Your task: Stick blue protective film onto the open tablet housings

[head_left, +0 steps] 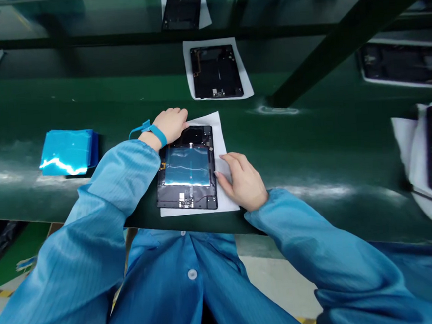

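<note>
An opened tablet (187,196), its black inside showing, lies on a white sheet (219,136) in front of me. Shiny blue film (187,167) covers a large flat rectangle in its middle. My left hand (171,124), with a blue band round the wrist, is closed at the tablet's upper left corner; its fingertips are mostly hidden behind the hand. Along the right edge, my right hand (243,181) rests on the sheet with thumb and forefinger apart. The thumb tip touches or nearly touches the tablet's side.
A stack of blue film-covered pieces (67,152) lies to the left on the green bench (323,143). Beyond my hands is another opened tablet (217,72) on white paper. More devices lie left and right. A dark slanted bar (327,48) rises at the right.
</note>
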Demonstrator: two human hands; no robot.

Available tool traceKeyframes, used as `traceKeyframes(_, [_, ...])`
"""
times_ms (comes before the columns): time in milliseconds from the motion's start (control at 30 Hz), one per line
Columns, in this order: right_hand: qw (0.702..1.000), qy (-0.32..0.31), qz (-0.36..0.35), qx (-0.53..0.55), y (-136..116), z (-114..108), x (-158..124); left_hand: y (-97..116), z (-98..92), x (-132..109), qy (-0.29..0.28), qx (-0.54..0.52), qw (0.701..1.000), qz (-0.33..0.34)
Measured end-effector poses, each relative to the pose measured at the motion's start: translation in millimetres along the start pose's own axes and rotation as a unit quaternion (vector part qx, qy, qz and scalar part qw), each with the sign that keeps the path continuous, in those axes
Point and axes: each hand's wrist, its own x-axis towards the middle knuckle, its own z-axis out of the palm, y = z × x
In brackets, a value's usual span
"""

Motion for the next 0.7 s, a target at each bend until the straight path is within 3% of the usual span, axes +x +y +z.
traceKeyframes(167, [0.985,0.026,0.151,0.078,3,-1,1,-7,-3.2,-7,0.039,0.027,0.999,0.002])
traceKeyframes(300, [0.937,-0.069,0.241,0.243,8,-10,13,-19,-17.9,-20,0.068,0.002,0.997,-0.044])
traceKeyframes(367, [0.916,-0.126,0.236,0.299,8,-14,22,-24,-29.7,-29,0.092,-0.006,0.994,-0.057])
traceKeyframes(467, [0.904,-0.160,0.203,0.339,4,-14,37,-32,-48.2,-43,0.163,-0.013,0.983,-0.084])
traceKeyframes(600, [0.889,-0.146,0.192,0.388,-6,-2,61,-55,-65.6,-55,0.267,-0.030,0.954,-0.132])
traceKeyframes(700, [0.875,-0.131,0.212,0.414,-13,18,88,-75,-67.3,-64,0.383,-0.037,0.912,-0.141])
